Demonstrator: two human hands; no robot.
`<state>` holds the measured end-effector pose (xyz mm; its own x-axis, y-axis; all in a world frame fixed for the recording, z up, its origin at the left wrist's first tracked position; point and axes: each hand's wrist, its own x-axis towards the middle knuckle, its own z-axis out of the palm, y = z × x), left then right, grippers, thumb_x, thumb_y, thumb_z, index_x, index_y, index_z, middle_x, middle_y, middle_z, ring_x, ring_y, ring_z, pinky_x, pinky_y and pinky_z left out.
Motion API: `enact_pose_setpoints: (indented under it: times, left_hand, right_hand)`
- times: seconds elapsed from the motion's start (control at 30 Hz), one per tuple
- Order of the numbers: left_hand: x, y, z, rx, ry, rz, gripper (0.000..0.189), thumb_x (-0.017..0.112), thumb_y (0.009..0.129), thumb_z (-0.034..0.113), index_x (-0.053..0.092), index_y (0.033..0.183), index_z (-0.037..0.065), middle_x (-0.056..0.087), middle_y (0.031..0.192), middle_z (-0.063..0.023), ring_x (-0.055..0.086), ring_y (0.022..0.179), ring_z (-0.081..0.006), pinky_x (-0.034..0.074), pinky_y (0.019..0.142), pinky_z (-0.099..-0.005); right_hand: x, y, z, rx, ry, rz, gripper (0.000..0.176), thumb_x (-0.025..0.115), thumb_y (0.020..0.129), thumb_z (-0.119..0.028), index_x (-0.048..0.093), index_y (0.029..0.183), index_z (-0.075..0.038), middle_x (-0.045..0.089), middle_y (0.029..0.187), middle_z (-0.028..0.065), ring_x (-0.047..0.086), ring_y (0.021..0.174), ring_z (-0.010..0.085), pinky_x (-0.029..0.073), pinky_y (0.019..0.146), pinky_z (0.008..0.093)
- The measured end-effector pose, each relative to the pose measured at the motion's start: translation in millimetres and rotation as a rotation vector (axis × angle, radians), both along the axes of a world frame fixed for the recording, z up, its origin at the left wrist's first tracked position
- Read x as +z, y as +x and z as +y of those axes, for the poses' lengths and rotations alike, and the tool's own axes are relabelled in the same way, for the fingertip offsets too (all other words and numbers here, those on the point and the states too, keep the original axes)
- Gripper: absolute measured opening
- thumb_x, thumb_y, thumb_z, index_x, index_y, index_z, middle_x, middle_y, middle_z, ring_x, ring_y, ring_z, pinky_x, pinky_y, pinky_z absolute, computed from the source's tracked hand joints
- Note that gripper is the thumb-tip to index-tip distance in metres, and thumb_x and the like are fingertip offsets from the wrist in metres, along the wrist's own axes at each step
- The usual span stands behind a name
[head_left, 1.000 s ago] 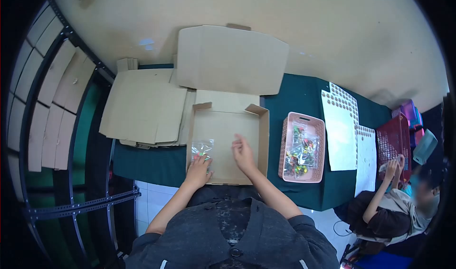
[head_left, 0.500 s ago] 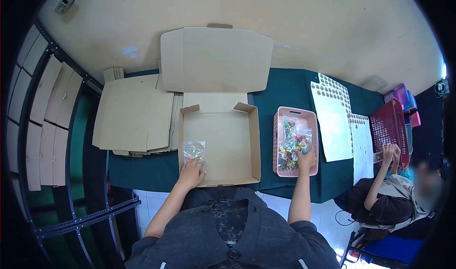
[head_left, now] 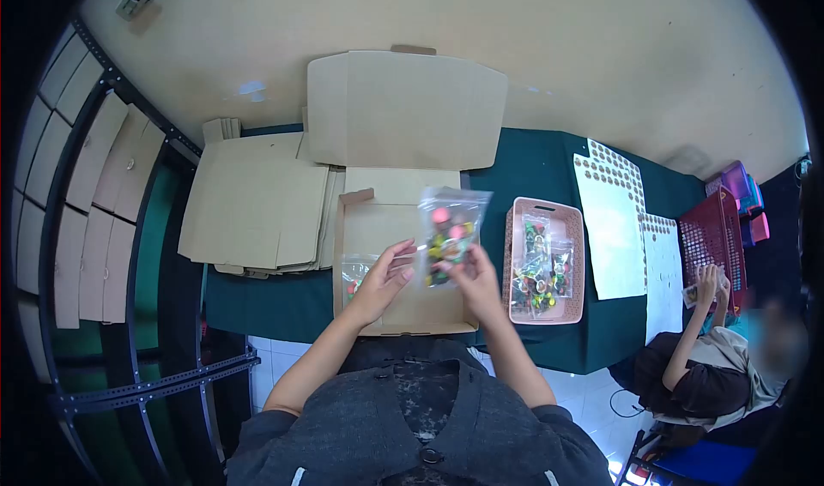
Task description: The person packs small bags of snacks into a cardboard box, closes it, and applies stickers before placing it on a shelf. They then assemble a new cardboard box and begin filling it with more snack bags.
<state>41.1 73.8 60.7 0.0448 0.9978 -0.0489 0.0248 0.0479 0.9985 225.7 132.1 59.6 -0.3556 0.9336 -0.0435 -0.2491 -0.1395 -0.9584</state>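
My right hand (head_left: 474, 282) grips the lower right of a clear zip bag (head_left: 450, 229), which holds small colourful pieces in pink, yellow, green and brown. The bag is held up over the open cardboard box (head_left: 468, 323). My left hand (head_left: 386, 282) is open, fingers apart, just left of the bag. Inside the box, at its left side, lies another zip bag (head_left: 354, 271), partly covered by my left hand. More filled zip bags (head_left: 539, 271) lie in a pink plastic basket (head_left: 577, 254) to the right.
Flattened cardboard boxes (head_left: 245, 203) are stacked left of the box. Sheets of round stickers (head_left: 611, 220) lie right of the basket. A person (head_left: 712, 366) sits at far right, hands near a dark red basket (head_left: 708, 229). A black rack (head_left: 120, 246) with boxes stands at left.
My right hand has lifted a filled zip bag out of the pink basket and brought it left over the box. My left hand has come off the bag in the box and risen rightward.
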Motion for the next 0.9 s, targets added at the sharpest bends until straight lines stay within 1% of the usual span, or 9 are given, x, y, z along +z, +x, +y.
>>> enact_pose_setpoints:
  times: [0.03,0.13,0.23,0.3,0.43,0.47,0.67,0.8,0.9]
  left_hand:
    - [2,3,1,0.060,0.007,-0.235,0.044,0.053,0.093,0.027,0.043,0.129,0.003,0.046,0.128,-0.0122,0.046,0.117,-0.0206,0.038,0.098,-0.0352]
    - [21,3,1,0.208,-0.013,-0.345,0.043,0.061,0.090,0.018,0.044,0.124,0.000,0.054,0.117,-0.0101,0.051,0.109,-0.0154,0.041,0.092,-0.0295]
    - [25,-5,-6,0.208,0.016,-0.320,0.045,0.060,0.089,0.013,0.041,0.127,-0.001,0.053,0.120,-0.0102,0.053,0.106,-0.0151,0.045,0.088,-0.0281]
    - [30,-6,-12,0.192,-0.011,-0.330,0.045,0.061,0.089,0.014,0.041,0.127,-0.002,0.054,0.120,-0.0107,0.054,0.106,-0.0147,0.045,0.087,-0.0276]
    - [41,4,-20,0.187,-0.010,-0.436,0.043,0.063,0.088,0.015,0.045,0.123,-0.002,0.057,0.117,-0.0110,0.054,0.106,-0.0155,0.043,0.090,-0.0288]
    - [33,3,-20,0.206,0.006,-0.390,0.041,0.062,0.088,0.016,0.047,0.122,-0.001,0.058,0.115,-0.0100,0.056,0.102,-0.0141,0.047,0.084,-0.0264]
    - [45,-4,-27,0.151,-0.129,-0.331,0.040,0.061,0.089,0.020,0.048,0.122,0.001,0.061,0.110,-0.0060,0.059,0.095,-0.0092,0.049,0.068,-0.0196]
    - [46,-3,-26,0.158,-0.111,-0.379,0.041,0.060,0.090,0.017,0.047,0.124,-0.001,0.062,0.106,-0.0078,0.059,0.096,-0.0121,0.048,0.080,-0.0245]
    - [42,-3,-24,0.092,-0.103,-0.372,0.048,0.059,0.090,0.017,0.039,0.131,-0.001,0.055,0.118,-0.0104,0.052,0.110,-0.0150,0.043,0.090,-0.0283]
  right_hand:
    - [6,-13,-11,0.084,-0.012,-0.007,0.036,0.065,0.084,-0.006,0.047,0.114,0.000,0.058,0.105,0.0075,0.057,0.099,0.0147,0.045,0.086,0.0298]
    - [14,-31,-26,0.243,0.010,-0.145,0.039,0.063,0.085,-0.007,0.045,0.118,0.000,0.054,0.111,0.0084,0.053,0.105,0.0153,0.044,0.091,0.0301]
    - [27,-37,-27,0.217,0.022,-0.197,0.042,0.063,0.086,-0.010,0.043,0.122,-0.002,0.052,0.114,0.0084,0.050,0.109,0.0157,0.044,0.091,0.0291]
    - [40,-40,-24,0.004,0.118,-0.077,0.052,0.068,0.084,-0.019,0.042,0.126,-0.003,0.057,0.104,0.0083,0.055,0.101,0.0168,0.044,0.089,0.0315]
    - [42,-37,-29,0.302,-0.078,-0.004,0.047,0.065,0.087,-0.019,0.044,0.126,-0.003,0.057,0.108,0.0084,0.056,0.097,0.0140,0.046,0.088,0.0299]
    - [48,-35,-28,0.322,-0.095,-0.061,0.038,0.063,0.089,-0.020,0.050,0.120,-0.003,0.059,0.106,0.0052,0.056,0.090,0.0101,0.048,0.079,0.0255]
    - [46,-29,-27,0.361,-0.075,-0.093,0.029,0.060,0.091,-0.022,0.057,0.112,-0.003,0.061,0.098,-0.0005,0.054,0.080,0.0039,0.044,0.063,0.0185]
    - [52,-22,-25,0.394,-0.096,-0.048,0.026,0.057,0.092,-0.022,0.057,0.111,-0.003,0.061,0.095,0.0005,0.055,0.081,0.0055,0.044,0.065,0.0198]
    - [47,-21,-22,0.365,-0.242,0.038,0.030,0.056,0.093,-0.021,0.053,0.117,-0.004,0.059,0.101,0.0003,0.052,0.085,0.0046,0.043,0.069,0.0197]
